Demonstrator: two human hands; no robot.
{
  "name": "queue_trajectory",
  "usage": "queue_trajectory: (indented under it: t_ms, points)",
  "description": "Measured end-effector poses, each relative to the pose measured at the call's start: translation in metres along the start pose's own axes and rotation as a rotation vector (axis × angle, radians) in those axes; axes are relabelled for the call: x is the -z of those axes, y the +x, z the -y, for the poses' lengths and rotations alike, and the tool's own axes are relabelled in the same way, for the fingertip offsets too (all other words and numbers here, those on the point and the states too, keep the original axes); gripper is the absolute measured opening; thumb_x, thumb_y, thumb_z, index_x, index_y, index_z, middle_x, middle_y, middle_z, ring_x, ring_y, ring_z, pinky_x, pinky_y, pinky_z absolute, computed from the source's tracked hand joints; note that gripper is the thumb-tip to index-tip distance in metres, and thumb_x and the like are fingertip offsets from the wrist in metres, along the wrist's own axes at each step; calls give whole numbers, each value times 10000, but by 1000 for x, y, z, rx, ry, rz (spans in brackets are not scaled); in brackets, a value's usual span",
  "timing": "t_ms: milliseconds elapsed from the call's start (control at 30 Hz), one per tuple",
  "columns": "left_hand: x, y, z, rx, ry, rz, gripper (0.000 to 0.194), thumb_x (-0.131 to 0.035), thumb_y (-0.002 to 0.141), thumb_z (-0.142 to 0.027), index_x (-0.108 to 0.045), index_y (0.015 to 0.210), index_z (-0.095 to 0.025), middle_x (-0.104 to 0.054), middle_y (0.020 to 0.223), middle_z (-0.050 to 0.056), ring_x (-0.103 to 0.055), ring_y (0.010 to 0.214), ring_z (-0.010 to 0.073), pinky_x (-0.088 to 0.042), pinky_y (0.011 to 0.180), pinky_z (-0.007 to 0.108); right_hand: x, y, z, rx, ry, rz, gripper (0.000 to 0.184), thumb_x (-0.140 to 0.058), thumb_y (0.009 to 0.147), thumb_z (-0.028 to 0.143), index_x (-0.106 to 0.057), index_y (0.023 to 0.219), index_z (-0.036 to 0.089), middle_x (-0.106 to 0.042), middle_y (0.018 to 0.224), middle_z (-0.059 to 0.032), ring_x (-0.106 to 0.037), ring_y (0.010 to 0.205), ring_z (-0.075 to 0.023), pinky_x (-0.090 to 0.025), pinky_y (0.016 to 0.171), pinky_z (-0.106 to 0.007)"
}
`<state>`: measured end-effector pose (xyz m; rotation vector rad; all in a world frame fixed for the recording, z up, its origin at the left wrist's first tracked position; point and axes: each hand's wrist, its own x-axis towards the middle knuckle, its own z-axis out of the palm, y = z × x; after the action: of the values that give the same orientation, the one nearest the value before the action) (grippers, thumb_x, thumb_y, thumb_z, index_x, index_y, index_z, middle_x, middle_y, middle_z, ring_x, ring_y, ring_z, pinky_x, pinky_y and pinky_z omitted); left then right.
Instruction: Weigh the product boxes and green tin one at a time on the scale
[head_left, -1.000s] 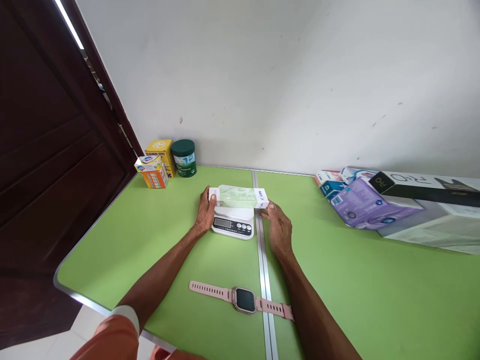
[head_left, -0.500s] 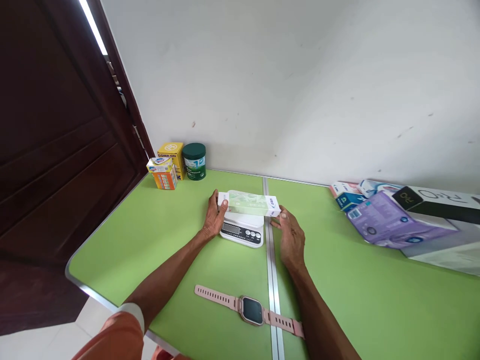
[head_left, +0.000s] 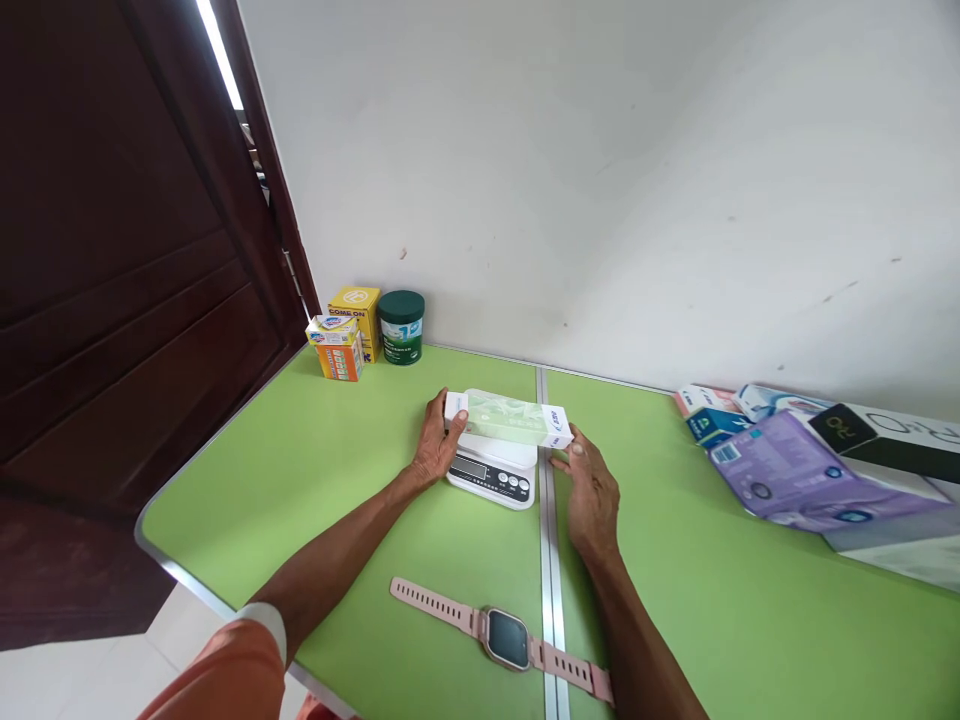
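Note:
A long clear-and-white box (head_left: 508, 418) with green contents lies across a small white kitchen scale (head_left: 491, 468) on the green table (head_left: 315, 470). My left hand (head_left: 433, 440) grips the box's left end, thumb on top. My right hand (head_left: 590, 490) is at the box's right end, fingertips touching it from below. A pink smartwatch (head_left: 504, 637) lies flat on the table near me, between my forearms.
At the back left corner stand a yellow box (head_left: 358, 311), a small orange box (head_left: 337, 351) and a green-lidded tin (head_left: 401, 327). Several flat boxes, one purple (head_left: 795, 470) and one black (head_left: 892, 440), lie at the right. A dark wooden door (head_left: 112, 250) is left.
My view has shifted, so everything sits further right and lower in the frame. Both hands stay at the ends of the box on the scale; the right hand has closed in on it.

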<state>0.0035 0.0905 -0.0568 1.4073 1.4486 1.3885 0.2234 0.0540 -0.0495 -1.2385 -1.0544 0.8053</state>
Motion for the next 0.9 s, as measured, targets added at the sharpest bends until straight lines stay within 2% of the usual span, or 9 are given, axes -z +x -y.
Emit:
queue_trajectory:
  t_ms: [267,367,433,533,600,667,767,833,900]
  points:
    - [2,0,-10,11,-24,-17,661,-631,1022,-662,-621,1493,-199,-684,1410,199,-667,1370,365,-477,1266,541,2,-4,-1,54,-86,35,685,-588,1009,752,-783,1445,261,-733,1516,-137,-638,1437,-490,-488,1198,-762]
    - [13,9,-18,-26,-22,-56,609,-605,1034,-657,-643,1467,-229,-703,1352,176,-694,1304,355,-517,1220,541,-6,-2,16,56,-125,50,689,-575,1008,765,-785,1447,278,-727,1533,-121,-613,1473,-489,-432,1258,-749]
    - [28,22,-27,-89,-14,-81,619,-581,1044,-671,-635,1483,-237,-701,1398,178,-686,1332,352,-515,1226,539,-19,4,36,72,-124,54,709,-582,998,780,-779,1458,277,-723,1543,-110,-613,1477,-471,-428,1274,-712]
    - [64,53,-49,-194,21,-135,725,-546,1039,-743,-608,1524,-208,-676,1502,199,-642,1431,368,-480,1270,532,-54,23,70,139,-101,86,725,-579,998,787,-772,1467,269,-726,1543,-106,-613,1482,-435,-465,1256,-649]
    - [95,82,-66,-247,81,-181,782,-517,1036,-779,-601,1537,-185,-664,1546,203,-605,1489,372,-441,1309,516,-85,41,91,181,-75,145,724,-566,1004,792,-765,1474,278,-719,1556,-103,-600,1499,-413,-478,1248,-625]
    - [130,114,-82,-272,163,-222,752,-517,1047,-760,-605,1538,-198,-647,1596,175,-551,1557,358,-385,1352,494,-122,62,108,207,-60,230,722,-544,1015,795,-747,1496,297,-694,1591,-94,-577,1523,-393,-476,1252,-612]
    - [181,165,-95,-224,279,-254,662,-491,1095,-658,-588,1559,-196,-646,1614,166,-556,1559,352,-382,1351,500,-182,91,123,250,-55,328,731,-508,1020,811,-744,1486,299,-652,1639,-89,-548,1542,-376,-457,1260,-586]
    - [208,196,-95,-157,323,-220,615,-474,1113,-599,-604,1542,-177,-685,1570,171,-586,1535,356,-390,1341,502,-219,108,126,326,-75,373,739,-476,1027,815,-780,1409,260,-715,1553,-117,-586,1481,-372,-435,1258,-558]
    - [226,221,-89,-85,334,-194,606,-460,1117,-567,-603,1545,-161,-683,1579,176,-572,1555,347,-379,1343,481,-249,121,125,411,-114,425,747,-417,1046,814,-803,1317,235,-791,1398,-135,-636,1375,-358,-444,1217,-517]
